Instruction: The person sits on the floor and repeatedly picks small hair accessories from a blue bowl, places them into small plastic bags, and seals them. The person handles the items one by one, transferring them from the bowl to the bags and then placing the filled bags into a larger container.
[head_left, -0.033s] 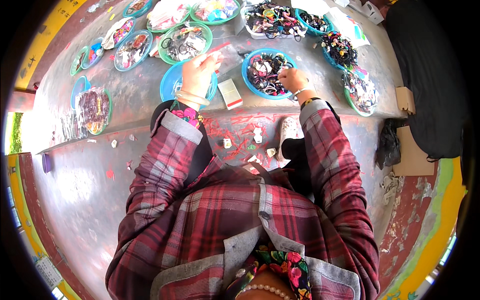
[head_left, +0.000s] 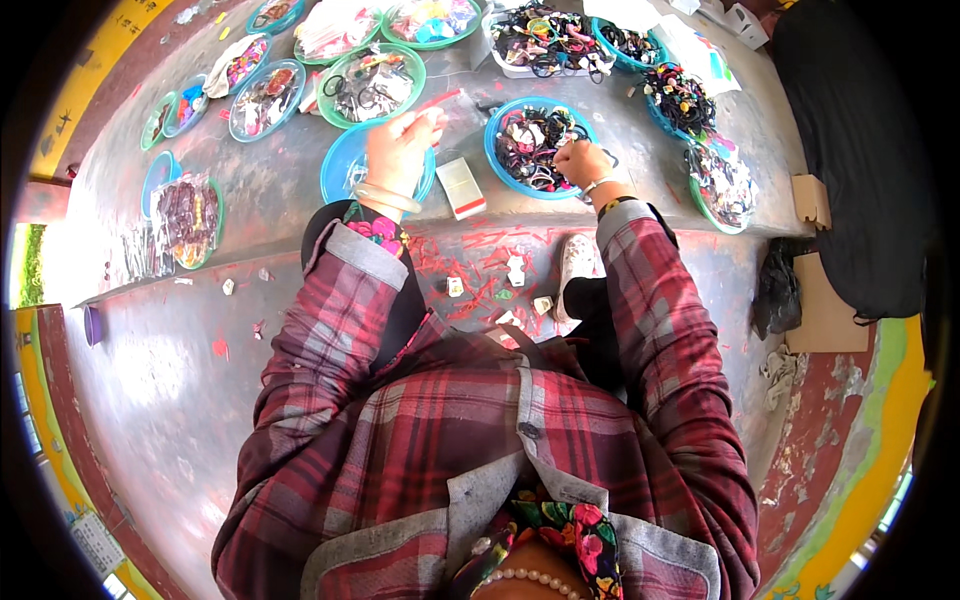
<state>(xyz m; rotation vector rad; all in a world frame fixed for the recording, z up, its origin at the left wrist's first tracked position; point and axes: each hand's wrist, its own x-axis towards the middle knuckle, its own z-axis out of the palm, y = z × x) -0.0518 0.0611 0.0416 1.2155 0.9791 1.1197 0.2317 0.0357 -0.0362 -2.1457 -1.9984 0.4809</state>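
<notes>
My left hand (head_left: 400, 150) is raised over a blue bowl (head_left: 340, 175) and grips a clear plastic packet with a red strip (head_left: 445, 103) at its top. A pale bangle sits on that wrist. My right hand (head_left: 580, 162) reaches into the right side of another blue bowl (head_left: 497, 118) filled with dark hair ties (head_left: 530, 150). Its fingers are pinched on one of the ties. A small white box (head_left: 462, 187) lies on the grey ledge between the two bowls.
Several green and blue bowls (head_left: 375, 80) of small colourful items line the far side, with a white tray (head_left: 545, 35) of dark ties. A black bag (head_left: 850, 150) and cardboard (head_left: 825, 300) lie right. Paper scraps (head_left: 515, 270) litter the lower step.
</notes>
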